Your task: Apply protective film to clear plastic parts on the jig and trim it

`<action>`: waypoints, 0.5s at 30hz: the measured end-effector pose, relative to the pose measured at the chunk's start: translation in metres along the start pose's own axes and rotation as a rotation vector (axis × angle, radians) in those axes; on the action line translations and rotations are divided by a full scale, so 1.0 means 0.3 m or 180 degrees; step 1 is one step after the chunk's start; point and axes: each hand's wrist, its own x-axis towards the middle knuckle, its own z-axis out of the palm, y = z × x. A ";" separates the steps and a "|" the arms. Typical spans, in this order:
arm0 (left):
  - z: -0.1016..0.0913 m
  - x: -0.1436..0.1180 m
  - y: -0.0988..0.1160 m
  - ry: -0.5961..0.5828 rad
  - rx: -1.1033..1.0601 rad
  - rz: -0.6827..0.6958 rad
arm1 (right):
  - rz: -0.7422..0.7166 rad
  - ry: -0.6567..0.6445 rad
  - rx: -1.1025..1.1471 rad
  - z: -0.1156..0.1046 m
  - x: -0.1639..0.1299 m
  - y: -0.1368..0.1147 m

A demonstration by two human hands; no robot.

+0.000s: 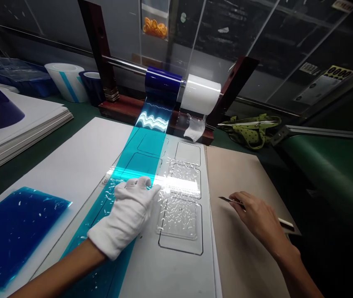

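Observation:
My left hand (126, 215), in a white glove, lies flat on a strip of blue film (147, 149) pulled down from a dark blue roll (160, 85) on a steel bar. The film covers a sheet with clear rectangular panels (182, 188). My right hand (255, 215) is bare and grips a thin blade tool (227, 200), its tip resting on the tan board (241, 174) to the right of the sheet. A white roll (201, 95) sits beside the blue one on the same bar.
A loose piece of blue film (11, 231) lies at the lower left on white paper (70, 169). Stacked white sheets (24, 124) are at the left. Tape rolls (67, 80) stand behind. A green spotted bag (250, 128) lies at the right rear, beside a green conveyor (334, 165).

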 end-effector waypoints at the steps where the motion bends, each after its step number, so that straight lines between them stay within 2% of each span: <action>1: -0.012 -0.017 0.010 0.0041 0.0118 -0.0057 | 0.0126 -0.0090 0.0151 0.000 -0.021 0.005; 3: -0.032 -0.064 0.029 0.0055 0.0465 0.0060 | 0.0249 -0.0421 0.0588 -0.001 -0.065 -0.004; 6: -0.039 -0.141 0.060 0.0027 0.0865 0.0346 | 0.0139 -0.0886 0.1202 0.002 -0.125 -0.051; 10: -0.004 -0.210 0.117 0.0175 0.1243 0.0364 | 0.0061 -0.1011 0.1573 0.014 -0.167 -0.122; 15: 0.054 -0.244 0.153 0.0258 0.1489 0.0555 | -0.0092 -0.1115 0.2231 0.030 -0.151 -0.163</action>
